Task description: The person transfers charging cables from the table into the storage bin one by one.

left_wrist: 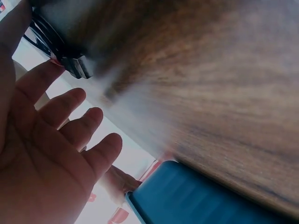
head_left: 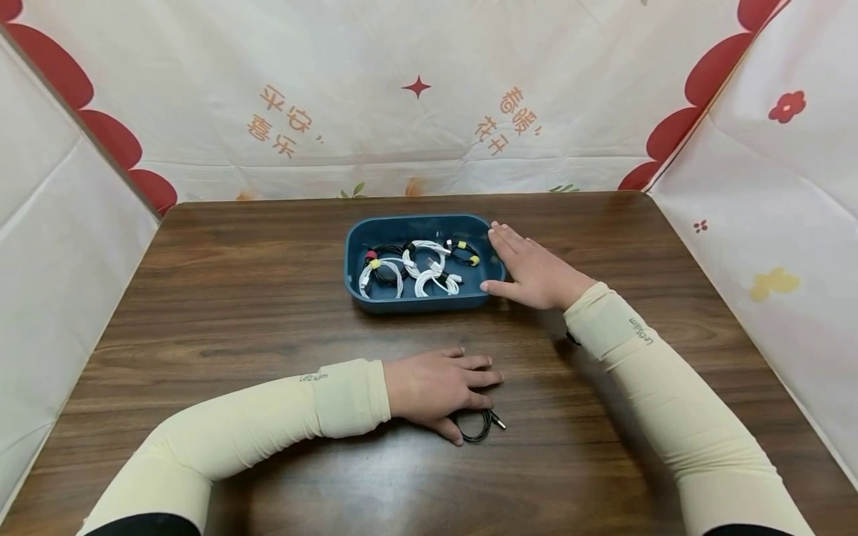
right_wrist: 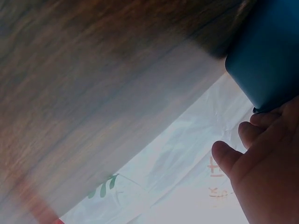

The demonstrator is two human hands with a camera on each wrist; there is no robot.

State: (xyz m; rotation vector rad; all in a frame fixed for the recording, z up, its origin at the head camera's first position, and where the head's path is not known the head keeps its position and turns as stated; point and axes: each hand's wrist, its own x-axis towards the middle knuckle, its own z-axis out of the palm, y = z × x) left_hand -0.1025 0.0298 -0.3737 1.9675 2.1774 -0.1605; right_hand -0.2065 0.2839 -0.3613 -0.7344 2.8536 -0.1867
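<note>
A coiled black cable with a metal-tipped plug lies on the brown table by my left hand. That hand is palm down with spread fingers, its thumb and index finger beside the coil. In the left wrist view the index fingertip meets the cable's black plug. Farther back, my right hand rests at the right end of a blue bin, fingers extended toward the far corner, thumb at the near side. Inside the bin are several coiled cables, among them a white cable and a small black cable.
Wood-grain table surrounds the bin. A white printed cloth stands behind the table's far edge, and similar cloth sides flank it.
</note>
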